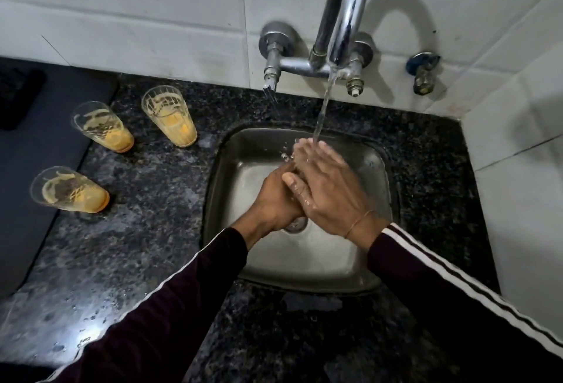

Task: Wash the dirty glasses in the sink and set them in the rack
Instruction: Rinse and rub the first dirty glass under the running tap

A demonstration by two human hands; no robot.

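Observation:
Three dirty glasses with orange dregs stand on the dark granite counter left of the sink: one at the back (pixel 169 120), one further left (pixel 103 127), one nearer me (pixel 69 189). Both my hands are over the steel sink (pixel 231 151), under the running stream from the tap (pixel 344 17). My right hand (pixel 323 187) lies flat, fingers straight, on top of my left hand (pixel 274 197). The right hand covers my left hand's fingers. Neither hand holds a glass.
A dark mat (pixel 36 169) covers the counter at far left. A second small valve (pixel 423 72) sticks out of the white tiled wall at right. The drain (pixel 297 226) shows below my hands. Water drops dot the counter's front.

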